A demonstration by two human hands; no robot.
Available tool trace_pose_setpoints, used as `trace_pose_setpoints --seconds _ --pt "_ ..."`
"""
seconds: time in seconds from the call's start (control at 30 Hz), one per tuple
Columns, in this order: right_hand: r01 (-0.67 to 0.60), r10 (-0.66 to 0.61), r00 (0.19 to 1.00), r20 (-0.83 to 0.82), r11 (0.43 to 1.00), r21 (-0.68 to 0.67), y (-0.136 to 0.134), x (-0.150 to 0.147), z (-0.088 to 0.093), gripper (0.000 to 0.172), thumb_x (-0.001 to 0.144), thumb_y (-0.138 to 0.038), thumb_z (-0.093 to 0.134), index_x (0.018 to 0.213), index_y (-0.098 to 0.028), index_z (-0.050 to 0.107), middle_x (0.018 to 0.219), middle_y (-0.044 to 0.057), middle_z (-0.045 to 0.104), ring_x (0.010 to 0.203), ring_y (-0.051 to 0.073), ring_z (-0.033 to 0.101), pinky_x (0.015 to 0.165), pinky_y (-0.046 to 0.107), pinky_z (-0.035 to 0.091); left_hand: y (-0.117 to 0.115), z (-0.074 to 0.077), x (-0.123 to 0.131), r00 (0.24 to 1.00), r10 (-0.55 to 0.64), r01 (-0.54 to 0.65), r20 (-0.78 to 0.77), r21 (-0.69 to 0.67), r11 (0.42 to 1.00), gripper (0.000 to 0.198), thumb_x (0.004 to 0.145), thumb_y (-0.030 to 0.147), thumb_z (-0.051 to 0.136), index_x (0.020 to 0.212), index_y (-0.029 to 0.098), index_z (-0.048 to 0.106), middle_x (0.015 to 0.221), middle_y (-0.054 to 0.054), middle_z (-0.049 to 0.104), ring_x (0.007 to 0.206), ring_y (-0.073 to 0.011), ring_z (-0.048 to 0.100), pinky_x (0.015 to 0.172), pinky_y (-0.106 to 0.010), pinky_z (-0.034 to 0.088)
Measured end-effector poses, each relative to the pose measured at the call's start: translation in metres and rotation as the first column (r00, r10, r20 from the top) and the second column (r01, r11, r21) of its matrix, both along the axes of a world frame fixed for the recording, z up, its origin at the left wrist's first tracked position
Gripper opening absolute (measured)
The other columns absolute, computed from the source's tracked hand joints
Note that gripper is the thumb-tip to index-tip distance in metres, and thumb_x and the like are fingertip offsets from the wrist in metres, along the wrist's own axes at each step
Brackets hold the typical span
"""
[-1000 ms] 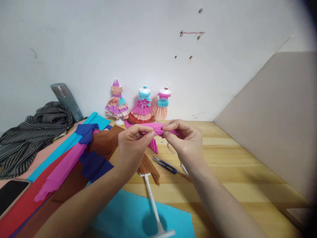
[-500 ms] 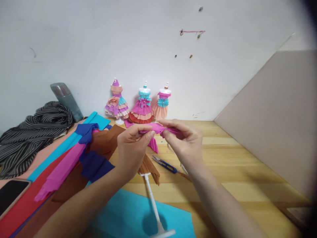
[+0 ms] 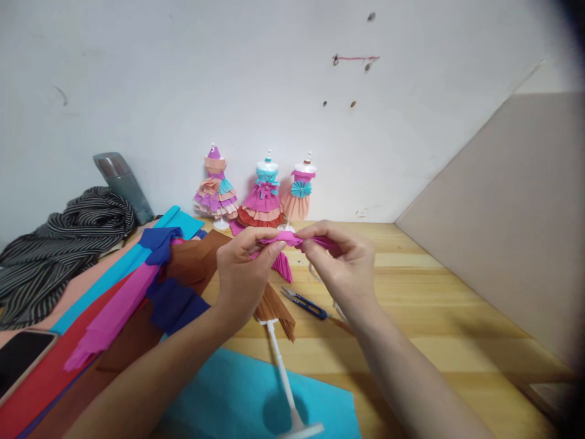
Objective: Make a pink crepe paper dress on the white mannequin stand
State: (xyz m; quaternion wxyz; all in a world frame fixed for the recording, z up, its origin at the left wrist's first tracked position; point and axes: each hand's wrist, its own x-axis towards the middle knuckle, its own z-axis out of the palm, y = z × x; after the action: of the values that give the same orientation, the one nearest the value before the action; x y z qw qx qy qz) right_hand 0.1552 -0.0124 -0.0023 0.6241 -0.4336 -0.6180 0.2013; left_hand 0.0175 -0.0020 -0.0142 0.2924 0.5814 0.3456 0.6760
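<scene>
Both my hands hold a folded strip of magenta crepe paper (image 3: 292, 241) above the wooden table (image 3: 434, 317). My left hand (image 3: 242, 271) pinches its left end and my right hand (image 3: 342, 259) pinches its right part, fingers pressed together. A pleated magenta end (image 3: 282, 267) hangs below the strip. Under my left hand stands a small mannequin with a brown paper skirt (image 3: 274, 308) on a white stand (image 3: 287, 390). Small blue-handled snips (image 3: 304, 303) lie on the table just below my right hand.
Three dressed mini mannequins (image 3: 262, 198) stand at the wall. Crepe paper sheets in blue, pink, brown and red (image 3: 137, 292) lie at left, a cyan sheet (image 3: 237, 402) in front. A striped cloth (image 3: 59, 244), a grey bottle (image 3: 123, 183) and a phone (image 3: 21, 360) lie far left. A board (image 3: 512, 219) leans at right.
My fingers have shifted slightly along the magenta strip, flattening it; both hands stay in nearly the same place.
</scene>
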Motion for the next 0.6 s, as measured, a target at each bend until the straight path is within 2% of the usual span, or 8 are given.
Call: trace_pose_setpoints --seconds 0.1,0.27,0.5,0.6 --pt "0.01 -0.011 1.0 -0.006 0.999 -0.031 0.0012 0.0001 -0.0012 0.012 0.073 -0.013 0.06 0.076 -0.019 0.07 0.075 0.001 0.072 0.071 0.017 0.067 0.063 0.028 0.051 0.0006 0.0016 -0.0008 1.0 -0.009 0.009 -0.009 -0.01 1.0 0.009 0.073 0.011 0.074 0.076 0.02 0.072 0.067 0.004 0.072 0.061 -0.0087 0.065 0.057 -0.017 0.051" --pt "0.014 -0.017 0.999 -0.035 0.997 -0.07 0.0017 -0.0012 -0.0005 0.011 0.072 -0.016 0.06 0.075 -0.018 0.07 0.07 0.001 0.071 0.064 0.015 0.065 0.057 0.026 0.048 0.0011 0.0028 -0.002 0.997 0.039 -0.04 -0.065 -0.008 0.999 0.008 0.073 0.013 0.072 0.068 0.018 0.07 0.061 0.004 0.069 0.057 -0.0087 0.061 0.053 -0.017 0.048" --pt "-0.078 0.06 0.989 -0.137 0.989 -0.126 -0.0001 -0.0011 0.0076 0.005 0.068 -0.016 0.064 0.069 -0.017 0.069 0.064 0.0 0.068 0.059 0.013 0.062 0.057 0.025 0.049 -0.0033 0.0054 -0.0019 0.998 0.031 -0.033 -0.048 -0.04 0.999 0.006 0.072 0.014 0.072 0.068 0.019 0.071 0.062 0.003 0.069 0.057 -0.0105 0.062 0.054 -0.02 0.049" --pt "-0.081 0.062 0.986 -0.155 0.99 -0.116 0.0009 -0.0003 0.0078 0.005 0.067 -0.015 0.065 0.067 -0.018 0.069 0.065 0.0 0.068 0.06 0.014 0.063 0.058 0.026 0.05 -0.0048 0.0076 -0.0015 0.999 0.027 -0.029 -0.024 -0.046 0.999 0.007 0.071 0.014 0.073 0.066 0.018 0.071 0.061 0.002 0.069 0.057 -0.0108 0.062 0.054 -0.02 0.048"
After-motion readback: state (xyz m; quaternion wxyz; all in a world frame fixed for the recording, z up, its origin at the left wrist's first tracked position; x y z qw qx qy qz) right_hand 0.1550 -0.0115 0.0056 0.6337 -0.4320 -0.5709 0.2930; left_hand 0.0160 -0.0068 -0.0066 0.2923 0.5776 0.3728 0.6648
